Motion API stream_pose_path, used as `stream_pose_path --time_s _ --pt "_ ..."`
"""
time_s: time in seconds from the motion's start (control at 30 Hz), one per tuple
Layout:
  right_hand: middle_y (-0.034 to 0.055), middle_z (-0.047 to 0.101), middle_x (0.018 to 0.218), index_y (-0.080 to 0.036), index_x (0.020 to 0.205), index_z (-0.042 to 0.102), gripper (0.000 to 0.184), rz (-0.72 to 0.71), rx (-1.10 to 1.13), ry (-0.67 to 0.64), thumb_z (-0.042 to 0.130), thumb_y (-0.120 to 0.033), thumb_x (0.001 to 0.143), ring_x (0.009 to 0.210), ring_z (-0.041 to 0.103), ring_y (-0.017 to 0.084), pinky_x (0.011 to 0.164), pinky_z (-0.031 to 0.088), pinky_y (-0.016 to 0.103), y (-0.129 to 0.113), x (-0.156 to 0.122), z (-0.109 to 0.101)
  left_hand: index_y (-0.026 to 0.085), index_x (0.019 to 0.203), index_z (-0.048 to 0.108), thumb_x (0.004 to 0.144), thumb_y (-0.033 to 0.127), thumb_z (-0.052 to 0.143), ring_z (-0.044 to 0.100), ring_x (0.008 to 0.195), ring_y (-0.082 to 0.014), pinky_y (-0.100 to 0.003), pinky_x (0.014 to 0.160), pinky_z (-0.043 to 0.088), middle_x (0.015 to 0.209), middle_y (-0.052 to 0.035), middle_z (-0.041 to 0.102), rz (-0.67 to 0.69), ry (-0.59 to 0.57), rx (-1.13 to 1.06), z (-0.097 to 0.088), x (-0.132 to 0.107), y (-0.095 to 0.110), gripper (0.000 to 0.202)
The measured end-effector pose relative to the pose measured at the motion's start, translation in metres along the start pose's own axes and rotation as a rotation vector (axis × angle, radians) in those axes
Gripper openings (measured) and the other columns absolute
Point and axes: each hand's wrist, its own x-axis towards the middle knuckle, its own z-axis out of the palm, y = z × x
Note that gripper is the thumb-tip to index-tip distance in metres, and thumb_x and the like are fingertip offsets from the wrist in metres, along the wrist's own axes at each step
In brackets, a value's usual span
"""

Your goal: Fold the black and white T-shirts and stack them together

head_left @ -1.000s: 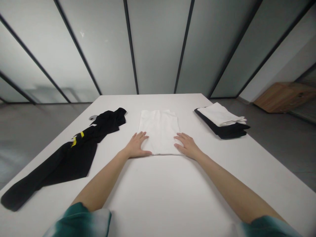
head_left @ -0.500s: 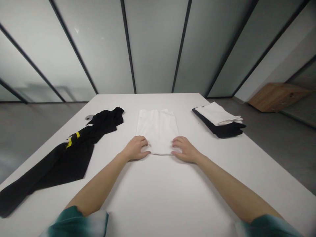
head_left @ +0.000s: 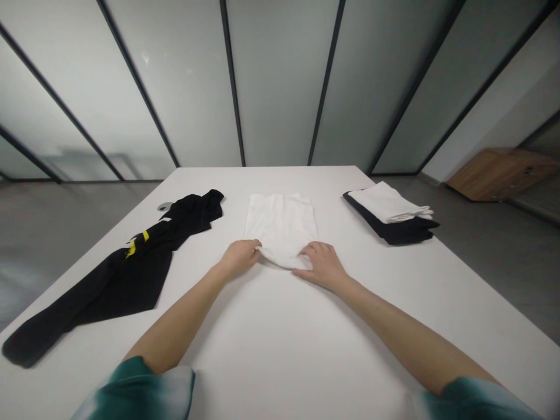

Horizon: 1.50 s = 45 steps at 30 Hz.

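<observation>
A folded white garment (head_left: 280, 224) lies flat in the middle of the white table (head_left: 280, 338). My left hand (head_left: 237, 257) pinches its near left corner, fingers closed on the cloth. Gripping the near right corner is my right hand (head_left: 321, 265), fingers curled around the fabric. The near edge of the garment is lifted a little off the table between both hands and sags in the middle.
A black garment with yellow marks (head_left: 118, 274) sprawls along the table's left side. A stack of folded white and black clothes (head_left: 391, 214) sits at the right. Glass wall panels stand behind; a wooden cabinet (head_left: 499, 173) is at far right.
My hands went from lying flat on the garment's near corners to curling and gripping them. The near edge has risen slightly off the table.
</observation>
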Motion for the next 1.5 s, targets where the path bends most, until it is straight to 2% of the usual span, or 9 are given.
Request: stream_pose_path --time_s 0.13,0.3,0.67,0.77,0.83,0.97,1.03,1.27,1.5 --pt "0.0125 0.064 0.121 -0.022 0.114 0.067 0.031 -0.054 -0.01 -0.022 0.063 -0.03 0.085 0.116 0.055 0.029 0.1 0.038 0.044 0.008 0.0 -0.003 0.022 0.111 0.067 0.089 0.03 0.046 0.07 0.082 -0.0237 -0.033 0.078 0.051 0.094 -0.0069 0.076 -0.064 0.108 0.009 0.002 0.002 -0.006 0.031" --pt "0.011 0.067 0.125 -0.021 0.115 0.068 0.043 0.019 0.057 -0.002 0.056 -0.011 0.075 0.116 0.059 0.029 0.1 0.042 0.045 0.032 0.0 -0.007 0.021 0.101 0.07 0.085 0.03 0.049 0.069 0.089 -0.0255 -0.034 0.081 0.051 0.098 -0.0079 0.075 -0.028 0.12 -0.039 -0.002 0.0 -0.018 0.028" --pt "0.0031 0.07 0.082 -0.021 0.086 0.068 0.022 0.177 0.662 0.368 0.053 -0.037 0.082 0.082 0.063 0.022 0.075 0.051 0.033 0.046 0.007 -0.037 0.017 0.083 0.064 0.078 0.041 0.053 0.057 0.069 -0.016 -0.026 0.064 0.046 0.074 -0.0018 0.064 -0.136 0.442 -0.613 -0.03 0.006 -0.012 0.026" --pt "0.0014 0.064 0.072 -0.02 0.076 0.064 0.021 0.151 0.725 0.326 0.059 -0.04 0.079 0.073 0.059 0.02 0.069 0.049 0.03 0.046 0.003 -0.063 0.017 0.078 0.063 0.075 0.044 0.06 0.053 0.064 -0.0145 -0.024 0.058 0.042 0.067 0.0 0.058 -0.069 0.337 -0.741 -0.053 0.0 -0.01 0.028" --pt "0.0013 0.063 0.07 -0.02 0.072 0.063 0.021 0.114 0.803 0.232 0.064 -0.04 0.074 0.072 0.059 0.02 0.067 0.048 0.03 0.048 0.0 -0.077 0.017 0.076 0.064 0.072 0.045 0.065 0.054 0.065 -0.015 -0.024 0.059 0.043 0.068 -0.0002 0.059 -0.002 0.128 -0.77 -0.069 -0.007 -0.011 0.028" --pt "0.0032 0.07 0.077 -0.018 0.078 0.069 0.023 0.064 0.965 -0.153 0.069 -0.037 0.065 0.079 0.065 0.025 0.071 0.052 0.034 0.055 0.0 -0.087 0.018 0.078 0.07 0.072 0.045 0.071 0.059 0.07 -0.0168 -0.025 0.063 0.045 0.073 -0.0013 0.065 0.091 -0.398 -0.723 -0.085 -0.013 -0.019 0.028" --pt "0.0038 0.072 0.079 -0.018 0.079 0.07 0.022 0.086 0.998 -0.271 0.068 -0.033 0.062 0.084 0.066 0.027 0.075 0.054 0.036 0.058 0.007 -0.083 0.018 0.078 0.07 0.074 0.046 0.071 0.06 0.071 -0.017 -0.025 0.065 0.046 0.075 -0.0017 0.066 0.07 -0.437 -0.741 -0.079 -0.007 -0.023 0.028" --pt "0.005 0.074 0.087 -0.016 0.085 0.069 0.023 0.353 0.922 0.069 0.053 -0.02 0.069 0.087 0.067 0.024 0.077 0.052 0.031 0.075 0.076 -0.054 0.015 0.084 0.065 0.069 0.048 0.068 0.058 0.071 -0.0177 -0.028 0.065 0.044 0.077 -0.0031 0.066 -0.272 0.132 -0.868 -0.037 0.063 -0.034 0.036" --pt "0.0106 0.073 0.098 -0.012 0.1 0.07 0.027 0.516 0.389 0.003 0.052 -0.018 0.081 0.09 0.065 0.022 0.078 0.047 0.027 0.083 0.125 -0.018 0.017 0.072 0.06 0.081 0.032 0.057 0.058 0.073 -0.0198 -0.032 0.07 0.043 0.07 -0.0023 0.061 -0.503 0.242 -0.441 -0.006 0.115 -0.041 0.017"
